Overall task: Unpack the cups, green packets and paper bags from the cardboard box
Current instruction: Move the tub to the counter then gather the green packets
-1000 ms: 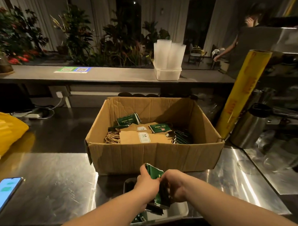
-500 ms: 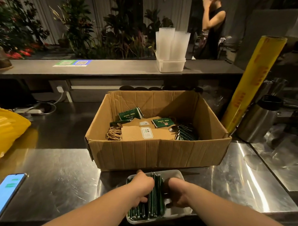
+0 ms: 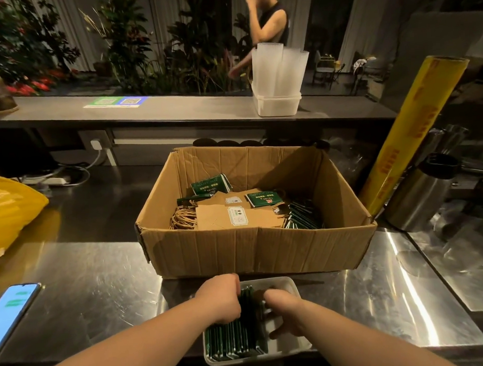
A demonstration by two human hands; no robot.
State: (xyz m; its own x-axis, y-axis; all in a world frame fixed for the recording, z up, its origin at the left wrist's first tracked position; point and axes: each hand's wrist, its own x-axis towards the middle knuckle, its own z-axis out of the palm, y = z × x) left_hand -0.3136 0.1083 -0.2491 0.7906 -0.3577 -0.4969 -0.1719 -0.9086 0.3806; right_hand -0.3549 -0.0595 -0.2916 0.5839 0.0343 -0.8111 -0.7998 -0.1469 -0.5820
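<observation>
"Green packets (image 3: 236, 338): where do they stand?"

"A row of them stands on edge in the white tub (image 3: 296, 349) at the counter's near edge, with the long edges running away from the person. More lie in the cardboard box (image 3: 254, 251) just beyond the tub. There is a fanned heap (image 3: 302, 217) in its near right corner, and a few loose ones sit on the paper bags (image 3: 217, 217)."

"And the hands?"

"Both are in the tub. The left hand (image 3: 220, 300) curls over the row's left end. The right hand (image 3: 284, 305) curls its fingers against the right end, thumb spread. Together they grip the row between them."

"Which one should reach into the box?"

"Probably the right. The heap lies forward and to the right of it, over the box's near wall, so it is the nearer hand. The bags sit left of centre, closer to the left hand. The cups (image 3: 279, 65) already stand on the far counter."
</observation>
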